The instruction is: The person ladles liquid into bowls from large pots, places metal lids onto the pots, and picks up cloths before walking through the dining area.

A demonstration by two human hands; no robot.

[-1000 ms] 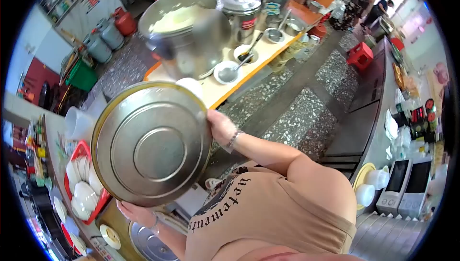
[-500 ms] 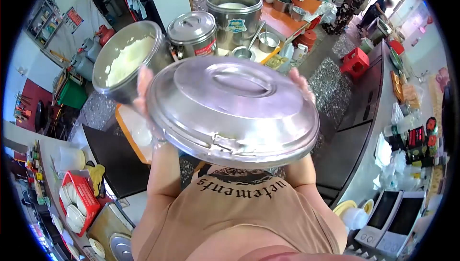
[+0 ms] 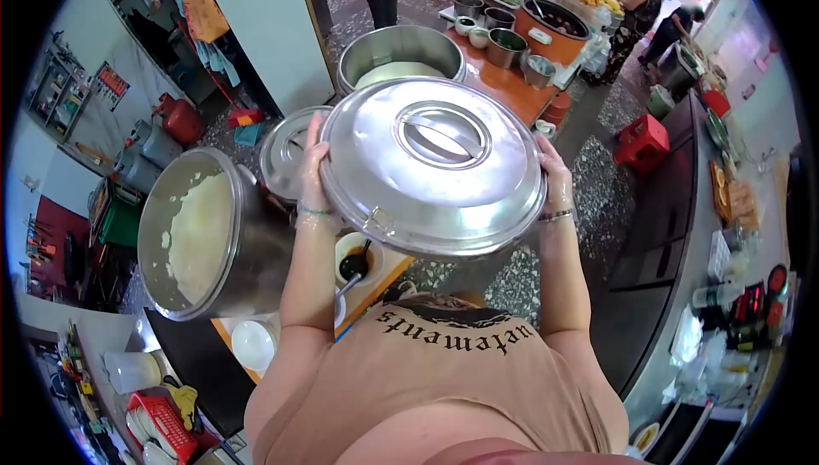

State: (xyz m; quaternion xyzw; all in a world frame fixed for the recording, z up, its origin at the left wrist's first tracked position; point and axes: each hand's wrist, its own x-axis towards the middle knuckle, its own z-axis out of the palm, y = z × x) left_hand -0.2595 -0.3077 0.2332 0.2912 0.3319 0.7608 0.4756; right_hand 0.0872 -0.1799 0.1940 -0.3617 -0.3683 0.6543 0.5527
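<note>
Between my two hands is a large round metal pot lid (image 3: 409,200), shiny, with a recessed handle on top and a small latch at its near rim. My left hand (image 3: 314,162) grips its left edge, and my right hand (image 3: 554,179) holds the right edge; some fingers are hidden beneath. Just behind the lid's far rim stands a tall steel pot (image 3: 363,60) with pale contents, partly covered from view. At the left, a big tilted steel pot (image 3: 153,235) holds white rice-like food (image 3: 205,230). A smaller lidded pot (image 3: 277,154) sits beside my left hand.
An orange counter (image 3: 503,90) at the back carries bowls and an orange cooker (image 3: 554,34). A white bowl (image 3: 253,345) and a bowl of dark sauce (image 3: 354,260) stand on the near left table. A red stool (image 3: 640,142) is on the floor; other people (image 3: 641,8) are at the back.
The lid has moved away from my body, toward the tall pot, still in both hands. My arms are stretched further forward, and the view has shifted, showing more of the left-hand pot.
</note>
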